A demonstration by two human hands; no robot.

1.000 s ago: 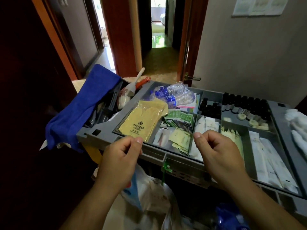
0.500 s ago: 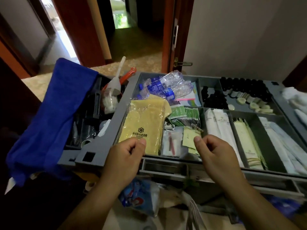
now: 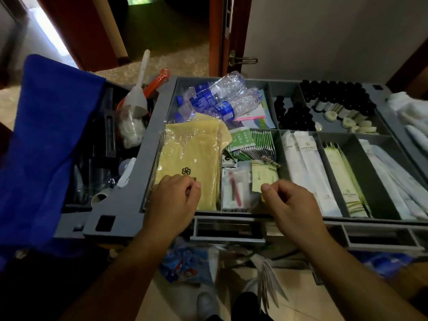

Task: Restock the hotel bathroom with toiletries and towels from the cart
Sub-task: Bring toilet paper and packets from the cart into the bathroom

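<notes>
Both hands hover over the near compartments of the cart tray (image 3: pixel 159 107), apparently about to pick toiletries.
Left hand (image 3: pixel 172 202): fingers curled under, thumb against forefinger, nothing seen in it, poised over the yellow packet (image 3: pixel 190 154). Right hand (image 3: pixel 293 205): likewise curled, thumb tip at the edge of the pale sachets (image 3: pixel 264 178); cannot tell whether it pinches one. Toiletries lie sorted by compartment, probably for quick picking: green sachets (image 3: pixel 254 142) behind the pale ones, long white packets (image 3: pixel 301 163) to the right, dark bottles (image 3: pixel 335 96) along the far row, water bottles (image 3: pixel 222 98) loose at the back left. White towels (image 3: pixel 412 117) sit off the right rim. A blue cloth (image 3: pixel 46 135) hangs over the side caddy, likely kept apart for cleaning.
</notes>
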